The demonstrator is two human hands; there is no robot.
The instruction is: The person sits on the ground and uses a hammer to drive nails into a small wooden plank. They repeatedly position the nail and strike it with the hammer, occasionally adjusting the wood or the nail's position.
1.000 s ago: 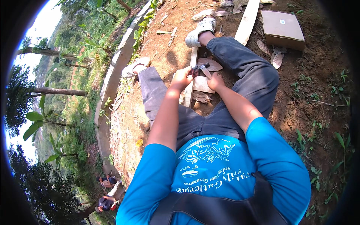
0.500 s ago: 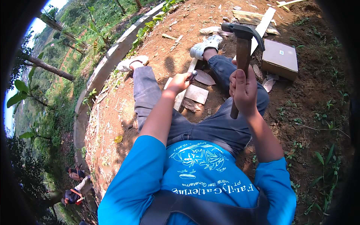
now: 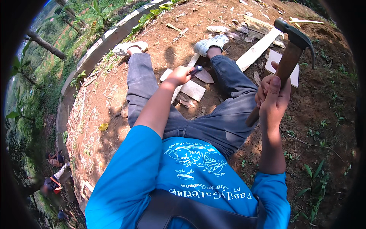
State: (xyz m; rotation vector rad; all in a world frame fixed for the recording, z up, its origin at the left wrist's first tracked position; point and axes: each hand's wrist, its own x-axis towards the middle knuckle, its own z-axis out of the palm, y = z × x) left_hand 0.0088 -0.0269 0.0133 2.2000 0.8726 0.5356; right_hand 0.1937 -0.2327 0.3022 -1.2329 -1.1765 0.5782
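I sit on bare earth with my legs stretched out. My right hand (image 3: pixel 271 95) grips the wooden handle of a claw hammer (image 3: pixel 291 49), raised high to the right with its dark metal head up. My left hand (image 3: pixel 179 75) holds a dark chisel-like tool (image 3: pixel 196 71) down between my legs. It points at a narrow wooden strip (image 3: pixel 192 61) lying over small flat wood pieces (image 3: pixel 193 90).
A long pale plank (image 3: pixel 256 50) and a flat cardboard box (image 3: pixel 275 61) lie past my right leg, with wood scraps around. A concrete kerb (image 3: pixel 95 51) edges the slope on the left. Other people (image 3: pixel 53 179) stand far below at the lower left.
My right hand left the workpiece and swung the hammer up and out to the right. The left hand stayed on the tool between my legs.
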